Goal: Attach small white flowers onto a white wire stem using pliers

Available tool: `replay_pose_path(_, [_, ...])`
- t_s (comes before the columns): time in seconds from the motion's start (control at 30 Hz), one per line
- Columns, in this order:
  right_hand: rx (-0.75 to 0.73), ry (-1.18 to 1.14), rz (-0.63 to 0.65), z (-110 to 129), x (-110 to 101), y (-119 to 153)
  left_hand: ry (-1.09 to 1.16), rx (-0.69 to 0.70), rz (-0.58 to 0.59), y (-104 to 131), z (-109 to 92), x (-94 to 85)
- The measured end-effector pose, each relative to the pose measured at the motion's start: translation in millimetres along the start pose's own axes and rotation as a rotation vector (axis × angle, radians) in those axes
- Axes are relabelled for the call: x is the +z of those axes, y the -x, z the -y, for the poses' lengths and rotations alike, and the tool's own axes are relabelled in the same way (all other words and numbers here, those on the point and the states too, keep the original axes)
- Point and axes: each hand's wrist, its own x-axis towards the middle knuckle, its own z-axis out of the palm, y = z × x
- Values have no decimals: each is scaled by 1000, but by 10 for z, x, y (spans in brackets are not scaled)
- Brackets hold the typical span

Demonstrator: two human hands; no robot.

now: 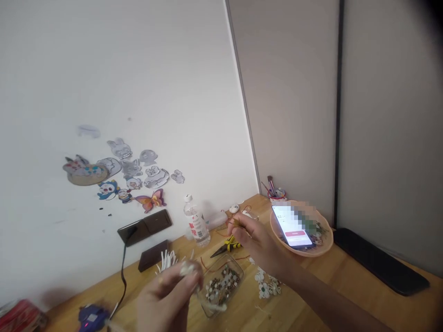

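My left hand (169, 293) is closed in a pinch on a small whitish piece (187, 268), blurred, with a pale cord end (216, 306) hanging below it. Raised over the table, my right hand (254, 237) pinches a thin golden-brown thing (236, 222) too small to make out. Between and below the hands sits a clear plastic box (223, 286) of brown, white and dark beads. Black-and-yellow pliers (226, 246) lie just behind it. White flower-shaped pieces (265, 286) are on the wood under my right forearm.
A water bottle (197, 221) stands against the wall. At right, a lit phone (292, 226) leans in a peach bowl (327, 246), near a black case (380, 260). White strips (168, 262), a blue tool (92, 318) with a cable, and a red can (22, 316) are at left.
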Motion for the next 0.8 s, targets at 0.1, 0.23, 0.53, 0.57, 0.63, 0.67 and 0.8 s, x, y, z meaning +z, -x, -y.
replay_pose_path(0.1, [54, -41, 71, 49, 2, 29, -15, -96, 41, 6, 46, 134])
replay_pose_path(0.23, [88, -99, 145, 55, -26, 10, 27, -175, 155, 65, -72, 173])
replay_pose_path(0.53, [196, -219, 214, 242, -70, 85, 101, -221, 131, 104, -151, 117])
replay_pose_path(0.57, [170, -192, 225, 253, -79, 86, 101, -215, 136, 110, -155, 116])
replay_pose_path(0.63, [108, -120, 253, 267, -101, 81, 112, -212, 136, 129, -170, 121])
replay_pose_path(0.67, [85, -86, 261, 272, -112, 77, 120, -216, 130, 141, -180, 128])
replay_pose_path(0.8, [73, -37, 338, 268, -137, 75, 163, -219, 88, 182, -224, 169])
